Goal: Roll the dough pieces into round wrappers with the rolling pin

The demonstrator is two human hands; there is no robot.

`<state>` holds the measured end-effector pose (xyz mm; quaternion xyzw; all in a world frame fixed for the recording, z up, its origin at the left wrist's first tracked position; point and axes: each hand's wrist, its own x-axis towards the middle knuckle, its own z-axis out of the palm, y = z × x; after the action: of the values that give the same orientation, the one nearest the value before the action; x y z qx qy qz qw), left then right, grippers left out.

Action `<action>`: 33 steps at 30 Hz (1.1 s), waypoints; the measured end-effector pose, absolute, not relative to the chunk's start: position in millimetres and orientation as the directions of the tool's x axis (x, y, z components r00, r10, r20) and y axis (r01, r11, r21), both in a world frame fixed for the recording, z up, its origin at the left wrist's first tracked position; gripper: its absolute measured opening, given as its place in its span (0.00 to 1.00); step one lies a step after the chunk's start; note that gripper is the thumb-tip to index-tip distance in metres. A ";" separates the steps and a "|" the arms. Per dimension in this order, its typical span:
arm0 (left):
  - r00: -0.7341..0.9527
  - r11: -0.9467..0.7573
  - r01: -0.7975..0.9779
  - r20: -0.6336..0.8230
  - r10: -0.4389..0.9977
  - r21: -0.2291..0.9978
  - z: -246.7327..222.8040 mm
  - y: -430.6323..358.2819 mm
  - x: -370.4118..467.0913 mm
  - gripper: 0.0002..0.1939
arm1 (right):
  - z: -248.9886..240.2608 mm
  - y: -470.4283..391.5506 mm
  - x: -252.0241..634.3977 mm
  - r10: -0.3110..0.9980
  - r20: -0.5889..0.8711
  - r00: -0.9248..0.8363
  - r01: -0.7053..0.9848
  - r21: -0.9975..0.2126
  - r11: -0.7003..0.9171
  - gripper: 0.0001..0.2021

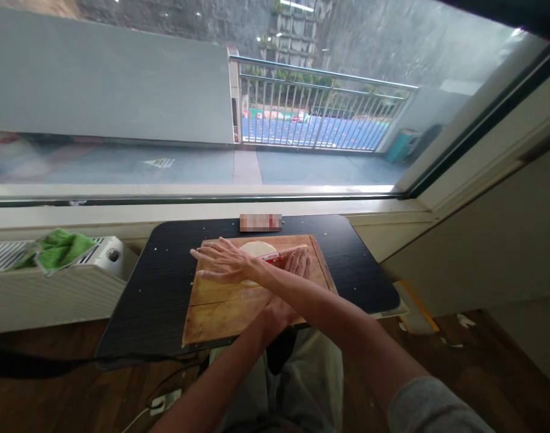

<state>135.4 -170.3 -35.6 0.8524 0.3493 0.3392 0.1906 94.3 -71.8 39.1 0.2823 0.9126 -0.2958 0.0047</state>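
Note:
My forearms cross over a wooden board [220,316] on a small black table. The right arm lies on top, and my right hand [225,261] is at the board's left side, flat with fingers spread. My left hand [298,264] is on the right side, its fingers stretched out against a wooden rolling pin [295,251] with a red label. A flat round of pale dough [258,247] lies on the board, partly covered by my right hand and the pin. The pin's left end is hidden behind my right hand and wrist.
A small box [260,223], blurred out, stands at the back edge of the black table [161,270]. Pale crumbs dot the tabletop. Left of it, a green cloth [67,246] lies on a white radiator [107,276]. A window sill [189,212] runs behind.

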 end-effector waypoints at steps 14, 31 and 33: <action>0.055 -0.203 0.922 0.408 0.911 0.330 15.9 -116.1 8.0 0.23 | 38.0 -55.9 228.0 0.925 0.167 -0.342 0.917 -0.156 0.367 0.25; 0.410 -0.435 0.893 0.188 0.892 0.116 -7.1 -55.7 -10.8 0.34 | 11.8 -158.4 249.5 0.994 0.040 0.101 0.984 -0.151 -0.094 0.34; 0.444 -0.468 0.876 0.183 0.877 0.119 -6.4 -48.8 -10.8 0.34 | 10.3 -169.2 245.1 0.993 0.071 0.098 0.985 -0.150 -0.087 0.34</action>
<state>-10.8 -48.8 -6.4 0.8496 0.5158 0.1100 0.0035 245.1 -169.2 10.3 0.7368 0.6710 -0.0242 -0.0798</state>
